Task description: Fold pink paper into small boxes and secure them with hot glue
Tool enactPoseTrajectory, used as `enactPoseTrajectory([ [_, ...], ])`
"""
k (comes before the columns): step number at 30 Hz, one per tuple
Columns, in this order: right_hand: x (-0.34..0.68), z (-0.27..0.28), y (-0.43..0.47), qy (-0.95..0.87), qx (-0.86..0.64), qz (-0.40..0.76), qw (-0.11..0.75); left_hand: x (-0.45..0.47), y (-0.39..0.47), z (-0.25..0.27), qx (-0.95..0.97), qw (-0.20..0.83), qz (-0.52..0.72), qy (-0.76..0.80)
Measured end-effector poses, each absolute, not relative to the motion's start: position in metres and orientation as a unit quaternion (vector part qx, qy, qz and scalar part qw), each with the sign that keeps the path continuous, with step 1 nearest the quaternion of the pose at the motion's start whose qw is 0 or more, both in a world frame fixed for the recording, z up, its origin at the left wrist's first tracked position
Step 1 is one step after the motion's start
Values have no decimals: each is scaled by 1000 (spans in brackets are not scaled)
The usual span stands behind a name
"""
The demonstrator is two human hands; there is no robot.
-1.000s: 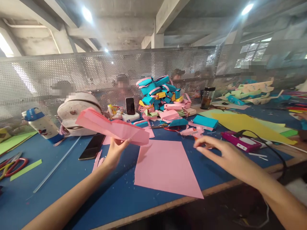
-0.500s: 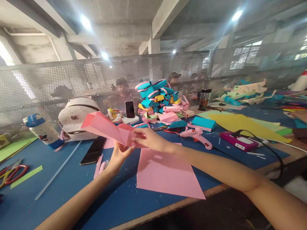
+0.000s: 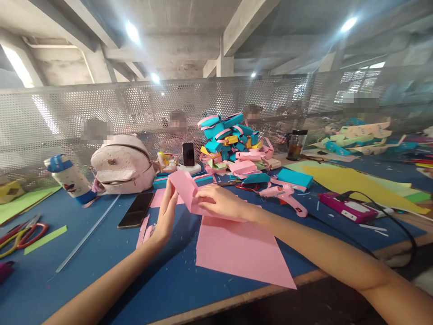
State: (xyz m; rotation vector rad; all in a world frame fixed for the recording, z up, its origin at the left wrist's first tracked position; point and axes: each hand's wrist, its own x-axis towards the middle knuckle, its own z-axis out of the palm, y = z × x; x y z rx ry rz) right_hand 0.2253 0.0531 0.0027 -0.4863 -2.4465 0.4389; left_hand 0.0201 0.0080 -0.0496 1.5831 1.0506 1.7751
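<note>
A folded pink paper piece (image 3: 184,187), box-like with an angled flap, is held above the table. My right hand (image 3: 221,203) grips its right side, thumb and fingers closed on the paper. My left hand (image 3: 166,214) lies against the left end with its fingers straight and upright, palm toward the paper. Under my right hand a flat pink sheet (image 3: 240,253) lies on the blue tabletop, reaching the front edge. Pink scraps (image 3: 145,232) lie beside my left wrist.
Behind stands a heap of folded paper boxes (image 3: 233,144). A pink glue gun (image 3: 286,196) and a magenta power strip (image 3: 348,207) with a cord lie right. To the left are a phone (image 3: 136,210), backpack (image 3: 123,164), bottle (image 3: 71,178), clear glue stick (image 3: 88,234) and scissors (image 3: 29,234).
The pink paper has gone from a long piece pointing left to a shorter, folded shape. My left hand has let go of its underside and now stands flat against its end.
</note>
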Motion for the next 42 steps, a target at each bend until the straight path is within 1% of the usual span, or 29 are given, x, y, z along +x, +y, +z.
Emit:
enactPoseTrajectory([
  [3,226,0,55,-917,-181,174,310,31,-2,-44,603,289,620,410],
  [7,227,-3,57,-904,-196,157,346,40,-12,-38,655,273,566,420],
  [12,229,-7,58,-884,-202,125,402,44,-12,-40,668,283,576,377],
  [16,228,-12,59,-876,-200,105,426,44,-11,-42,679,260,566,389],
  [20,227,-19,60,-878,-205,62,428,43,-11,-43,685,249,554,402],
  [25,227,-23,59,-878,-208,58,426,42,-11,-43,679,259,561,397],
  [28,228,-24,59,-889,-211,26,406,43,-10,-45,660,288,572,393],
  [31,231,-26,61,-891,-208,2,405,43,-6,-47,632,329,600,364],
  [35,234,-26,65,-887,-197,5,417,43,-2,-50,597,329,639,356],
  [38,233,-25,63,-876,-170,29,450,42,0,-55,600,321,621,389],
  [42,230,-22,52,-840,-116,58,526,42,-1,-60,610,367,570,410],
])
